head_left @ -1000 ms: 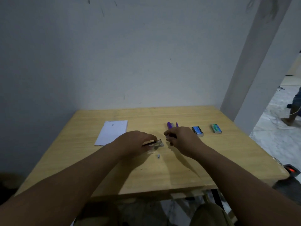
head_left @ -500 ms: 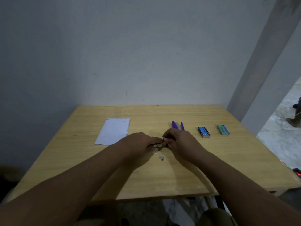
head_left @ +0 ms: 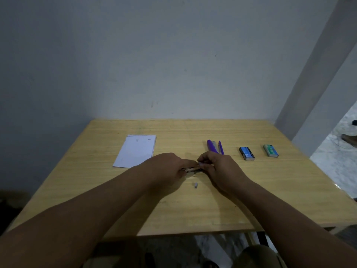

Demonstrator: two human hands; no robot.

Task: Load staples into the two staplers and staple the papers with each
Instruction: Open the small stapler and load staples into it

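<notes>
- A small metal stapler (head_left: 190, 169), grey and slim, is gripped in the left hand (head_left: 168, 166) just above the pale wooden table (head_left: 270, 190), near its middle
- The right hand (head_left: 216, 167) has been brought in since a second ago, when it was apart; its fingertips (head_left: 201, 163) are now pinched on something small and pale at the stapler's right end, presumably a strip of staples
- Loading of this first stapler is judged to be under way
- A tiny pale scrap (head_left: 196, 185) is left lying just near of the hands
- The purple plastic stapler (head_left: 211, 146) is seen lying open just beyond the right hand, untouched
- To the right, a blue staple box (head_left: 246, 153) and a green staple box (head_left: 270, 150) are set apart
- The white paper stack (head_left: 136, 150) is lying far left, its stapling not begun
</notes>
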